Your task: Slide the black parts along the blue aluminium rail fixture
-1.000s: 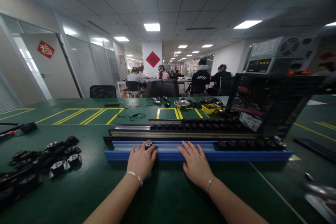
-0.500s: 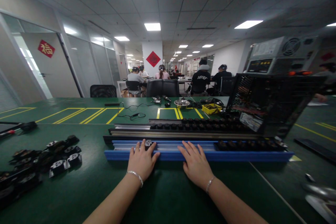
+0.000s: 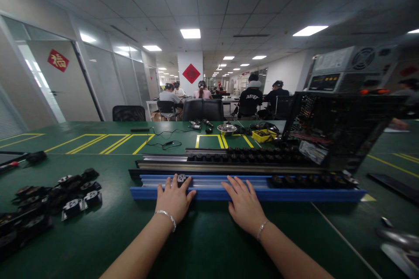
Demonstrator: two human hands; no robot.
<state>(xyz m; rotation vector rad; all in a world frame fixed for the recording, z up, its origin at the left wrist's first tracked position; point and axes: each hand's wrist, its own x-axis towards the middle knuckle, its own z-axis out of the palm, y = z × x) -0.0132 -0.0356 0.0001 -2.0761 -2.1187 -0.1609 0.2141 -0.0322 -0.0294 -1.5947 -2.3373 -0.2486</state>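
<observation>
A long blue channel-shaped rail (image 3: 209,194) lies crosswise in front of me on the green table. My left hand (image 3: 173,198) is over its left part, fingers spread. A small black block with white markings (image 3: 182,178) sits in the channel between those fingertips, partly covered by them. Further right, my right hand (image 3: 245,205) rests on the rail's near edge with its fingers stretched out and nothing held. A row of similar black blocks (image 3: 309,181) fills the rail's right end.
Loose black blocks (image 3: 77,196) are heaped at the left. Behind the blue rail lie dark rails (image 3: 170,165), some bearing black blocks. An open computer case (image 3: 343,130) stands at the right rear. A steel bowl (image 3: 227,129) and yellow basket (image 3: 263,135) are farther back.
My left hand has shifted slightly left along the blue rail, and the black block between its fingers has slid left with it. My right hand has not moved.
</observation>
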